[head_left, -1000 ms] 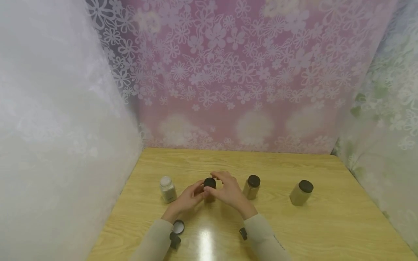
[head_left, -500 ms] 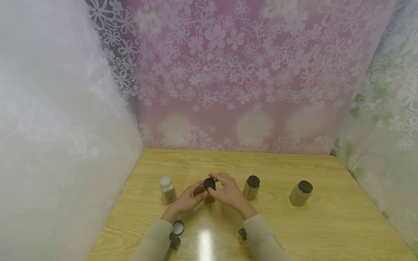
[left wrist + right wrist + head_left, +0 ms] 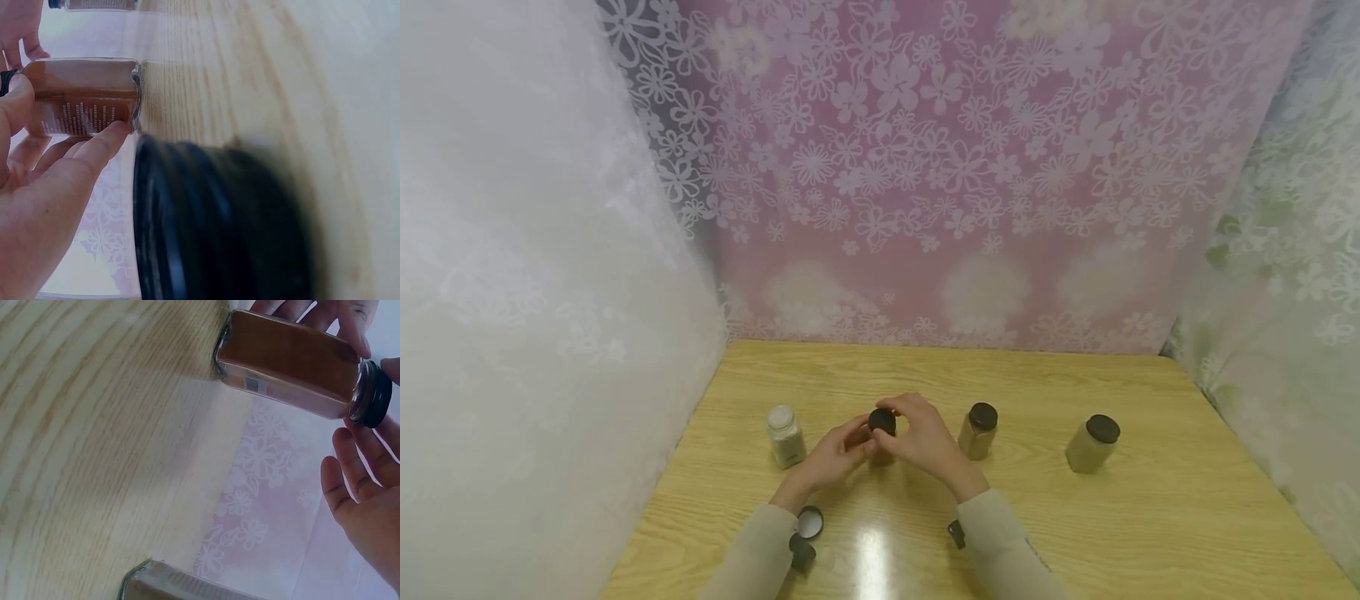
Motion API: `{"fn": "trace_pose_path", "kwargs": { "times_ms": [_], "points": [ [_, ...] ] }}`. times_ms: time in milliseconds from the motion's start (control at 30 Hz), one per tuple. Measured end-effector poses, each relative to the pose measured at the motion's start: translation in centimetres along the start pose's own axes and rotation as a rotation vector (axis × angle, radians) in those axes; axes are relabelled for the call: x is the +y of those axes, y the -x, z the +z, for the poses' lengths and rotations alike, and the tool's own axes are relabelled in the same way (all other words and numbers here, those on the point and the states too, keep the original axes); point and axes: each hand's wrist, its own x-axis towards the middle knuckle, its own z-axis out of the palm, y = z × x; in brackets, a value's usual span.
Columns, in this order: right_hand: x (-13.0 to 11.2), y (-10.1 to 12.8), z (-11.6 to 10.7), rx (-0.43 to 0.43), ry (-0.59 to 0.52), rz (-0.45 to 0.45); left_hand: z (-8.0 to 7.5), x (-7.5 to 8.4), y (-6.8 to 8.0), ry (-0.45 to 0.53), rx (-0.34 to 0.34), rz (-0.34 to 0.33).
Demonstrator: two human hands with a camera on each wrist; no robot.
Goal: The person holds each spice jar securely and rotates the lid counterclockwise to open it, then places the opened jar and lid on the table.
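A small glass jar of brown powder (image 3: 881, 450) stands at the middle of the wooden table (image 3: 1150, 517). My left hand (image 3: 841, 452) grips its body from the left; its fingers (image 3: 94, 145) wrap the jar (image 3: 84, 97). My right hand (image 3: 923, 437) curls over the jar's black cap (image 3: 882, 422) from the right. In the right wrist view the cap (image 3: 374, 394) sits between my thumb and fingers (image 3: 353, 478). The jar (image 3: 287, 362) rests on the table.
An uncapped jar of white powder (image 3: 786, 435) stands to the left, its loose black cap (image 3: 809, 522) lying by my left wrist. Two capped tan jars (image 3: 978, 431) (image 3: 1092, 443) stand to the right. Flowered curtains wall the table on three sides.
My right hand's fingers have shifted slightly round the black cap. The jar and my left hand stay where they were.
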Motion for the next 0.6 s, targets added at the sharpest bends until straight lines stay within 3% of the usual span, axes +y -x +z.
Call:
{"fn": "trace_pose_path", "kwargs": {
  "times_ms": [233,400,600],
  "points": [
    [-0.37,-0.13,0.19,0.017,0.048,0.025,-0.06,-0.27,0.0,-0.003,-0.009,0.017],
    [-0.24,-0.34,0.26,0.064,0.096,-0.02,-0.09,-0.33,-0.01,0.014,-0.01,-0.001],
    [0.13,-0.15,0.08,0.01,-0.037,-0.017,-0.16,-0.24,0.08,0.003,-0.002,-0.01]
  ]
}}
